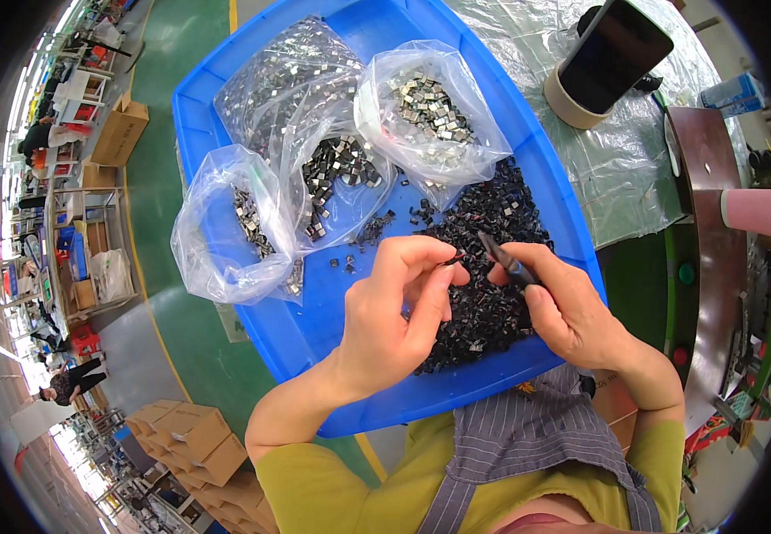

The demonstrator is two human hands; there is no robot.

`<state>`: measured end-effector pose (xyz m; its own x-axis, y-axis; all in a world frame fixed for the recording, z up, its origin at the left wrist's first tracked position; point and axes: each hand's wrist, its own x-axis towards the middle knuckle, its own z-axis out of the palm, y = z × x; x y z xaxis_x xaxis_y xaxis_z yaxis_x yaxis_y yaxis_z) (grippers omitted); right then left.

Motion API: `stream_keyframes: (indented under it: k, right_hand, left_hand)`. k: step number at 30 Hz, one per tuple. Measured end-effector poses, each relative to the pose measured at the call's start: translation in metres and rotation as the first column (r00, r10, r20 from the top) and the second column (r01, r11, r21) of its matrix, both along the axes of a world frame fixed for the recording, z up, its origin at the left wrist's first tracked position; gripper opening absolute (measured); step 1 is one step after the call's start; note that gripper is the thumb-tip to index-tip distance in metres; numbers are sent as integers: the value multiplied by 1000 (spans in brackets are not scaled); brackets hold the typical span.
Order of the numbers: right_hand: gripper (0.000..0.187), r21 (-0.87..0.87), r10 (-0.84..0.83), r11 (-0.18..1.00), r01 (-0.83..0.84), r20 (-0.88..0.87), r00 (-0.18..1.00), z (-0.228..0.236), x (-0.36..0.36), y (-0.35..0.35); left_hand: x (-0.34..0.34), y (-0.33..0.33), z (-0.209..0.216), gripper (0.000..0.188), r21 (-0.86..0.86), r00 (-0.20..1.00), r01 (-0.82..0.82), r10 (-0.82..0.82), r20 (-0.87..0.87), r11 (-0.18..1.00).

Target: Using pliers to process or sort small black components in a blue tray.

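Observation:
My left hand (pixel 399 307) pinches a tiny black part (pixel 453 260) between thumb and fingertips, above the blue tray (pixel 319 334). Just right of it, my right hand (pixel 572 307) is closed round a slim dark hand tool (pixel 512 264) with a pointed tip; its exact kind is unclear. The tip points up and left, apart from the left fingers. Beneath both hands lies a heap of small black parts (pixel 483 325). Clear plastic bags in the tray hold small metal-faced pieces: one bag (pixel 483 116) at the far right, one (pixel 198 236) at the left, others between.
A phone (pixel 615 55) leans in a round holder (pixel 572 98) on the plastic-covered table at the far right. A pink cup (pixel 758 212) stands by a brown board (pixel 710 147). Cardboard boxes (pixel 185 436) are stacked at lower left. A person (pixel 72 383) is off at the left.

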<state>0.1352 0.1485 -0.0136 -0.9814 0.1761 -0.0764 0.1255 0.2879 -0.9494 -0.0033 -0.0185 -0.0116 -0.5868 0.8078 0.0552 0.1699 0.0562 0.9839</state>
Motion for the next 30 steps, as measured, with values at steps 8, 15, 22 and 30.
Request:
stream_keyframes:
  k: [8,15,22,30]
  right_hand:
    - [31,80,-16,997,5,127,992,0,-6,-5]
    - [35,32,-37,999,35,48,998,-8,-6,-10]
    - [44,136,-13,990,20,-53,999,-7,-10,-14]
    - [46,191,38,981,-21,-86,996,-9,-9,-12]
  left_hand:
    - [4,0,0,27,32,997,-28,31,-76,999]
    - [5,-1,6,33,-20,989,45,-47,-137,999]
    - [5,1,5,33,-30,986,54,-58,-158,998]
    - [6,2,5,35,-46,985,98,-103,-136,994]
